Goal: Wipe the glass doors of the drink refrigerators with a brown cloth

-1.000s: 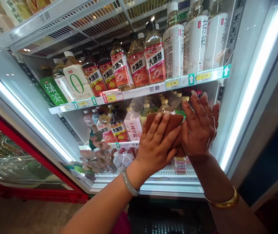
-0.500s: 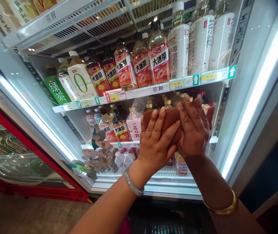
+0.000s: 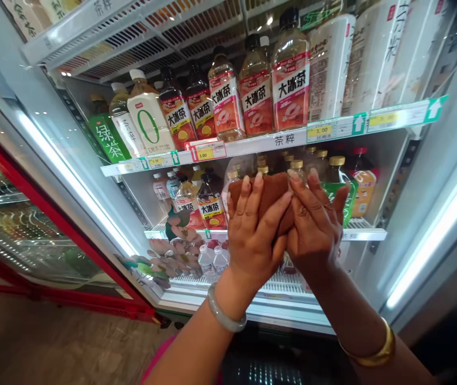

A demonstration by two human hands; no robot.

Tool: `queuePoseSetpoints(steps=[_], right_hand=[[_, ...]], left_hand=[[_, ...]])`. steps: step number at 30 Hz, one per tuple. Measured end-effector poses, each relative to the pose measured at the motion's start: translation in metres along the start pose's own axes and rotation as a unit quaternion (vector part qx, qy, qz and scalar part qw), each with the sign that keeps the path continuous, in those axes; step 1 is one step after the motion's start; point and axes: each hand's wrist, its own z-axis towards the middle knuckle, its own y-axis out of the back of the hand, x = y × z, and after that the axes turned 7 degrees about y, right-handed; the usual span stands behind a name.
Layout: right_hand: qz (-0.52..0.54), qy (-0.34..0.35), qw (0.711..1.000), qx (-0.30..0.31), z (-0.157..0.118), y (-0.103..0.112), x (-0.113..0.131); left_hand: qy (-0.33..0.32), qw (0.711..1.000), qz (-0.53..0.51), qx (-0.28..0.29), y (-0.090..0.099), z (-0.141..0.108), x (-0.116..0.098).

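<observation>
A brown cloth [image 3: 274,187] lies flat against the glass door of a lit drinks cooler. My left hand [image 3: 254,230], with a pale bangle at the wrist, presses on the cloth with its fingers spread over it. Beside it, my right hand [image 3: 314,224], with a gold bangle, has its fingers stretched out at the cloth's right edge, its palm side hidden. The two hands touch or nearly touch. Behind the glass, bottles with red labels [image 3: 291,88] stand on the upper shelf.
A shelf rail [image 3: 248,144] with price tags crosses behind the glass. More bottles [image 3: 211,206] stand lower down. Flower decals [image 3: 180,235] are on the glass at lower left. A red door frame [image 3: 71,238] runs along the left, above a brown floor [image 3: 52,342].
The view has come closer and shifted, so the shelves look larger. Both hands and the cloth sit lower against the shelves and farther left, showing a green-labelled bottle at the right.
</observation>
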Motion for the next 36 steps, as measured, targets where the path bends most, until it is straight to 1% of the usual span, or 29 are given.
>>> queuePoseSetpoints(steps=[1,3,4,5,7,8,9,10,12,15,17,18,19,22,23,24,26,29,31,32,33,36], right_hand=[[0.000,0.002,1.000,0.008,0.000,0.000,0.000],[-0.005,0.005,1.000,0.014,0.000,-0.001,0.001],[-0.010,0.007,1.000,0.017,0.000,-0.001,0.002],[-0.016,0.008,1.000,0.022,-0.001,-0.001,0.003],[-0.028,0.007,0.999,0.030,-0.002,-0.002,0.004],[-0.032,0.005,0.999,0.032,-0.003,-0.002,0.005],[-0.033,0.003,0.999,0.036,-0.004,-0.002,0.005],[-0.033,0.003,0.999,0.037,-0.005,-0.002,0.005],[-0.034,0.001,0.999,0.040,-0.007,-0.002,0.004],[-0.035,0.018,0.999,0.026,-0.009,-0.004,-0.002],[-0.028,0.033,0.999,0.011,-0.010,-0.006,-0.006],[-0.024,0.039,0.999,0.007,-0.010,-0.006,-0.007],[-0.022,0.038,0.999,0.006,-0.010,-0.006,-0.008],[-0.024,0.037,0.999,0.010,-0.008,-0.006,-0.007],[-0.028,0.036,0.999,0.009,-0.008,-0.006,-0.006],[-0.031,0.038,0.999,0.007,-0.008,-0.006,-0.005],[-0.037,0.036,0.999,0.012,-0.008,-0.005,-0.004],[-0.036,0.017,0.999,0.026,-0.009,-0.004,-0.002],[-0.033,0.012,0.999,0.031,-0.009,-0.004,-0.001],[-0.033,0.014,0.999,0.028,-0.009,-0.003,-0.001],[-0.033,0.016,0.999,0.028,-0.009,-0.003,0.000],[-0.036,0.025,0.999,0.027,-0.008,-0.003,0.000]], left_hand=[[-0.021,1.000,0.003,0.003,0.002,-0.005,0.006],[-0.058,0.998,0.020,0.013,0.011,-0.010,0.022],[-0.057,0.998,0.031,0.010,0.017,-0.009,0.031],[-0.034,0.998,0.043,-0.002,0.025,-0.007,0.040],[0.043,0.996,0.057,-0.051,0.039,0.000,0.054],[0.076,0.993,0.056,-0.075,0.044,0.003,0.058],[0.094,0.990,0.052,-0.090,0.046,0.005,0.059],[0.097,0.990,0.048,-0.090,0.045,0.004,0.057],[0.070,0.995,0.042,-0.058,0.036,-0.004,0.047],[-0.011,0.999,0.040,0.009,0.017,-0.021,0.030],[-0.060,0.997,0.040,0.029,0.013,-0.026,0.029],[-0.061,0.997,0.042,0.026,0.015,-0.025,0.034],[-0.046,0.998,0.045,0.013,0.020,-0.023,0.040],[0.040,0.996,0.044,-0.059,0.038,-0.019,0.063],[0.057,0.995,0.039,-0.077,0.042,-0.021,0.068],[0.057,0.994,0.034,-0.085,0.042,-0.026,0.070],[0.023,0.997,0.030,-0.065,0.036,-0.042,0.067],[-0.082,0.996,0.040,0.009,0.019,-0.070,0.057],[-0.134,0.989,0.048,0.030,0.018,-0.077,0.059],[-0.139,0.989,0.054,0.026,0.022,-0.076,0.064],[-0.125,0.990,0.059,0.015,0.028,-0.072,0.071],[-0.044,0.996,0.076,-0.033,0.052,-0.058,0.096]])
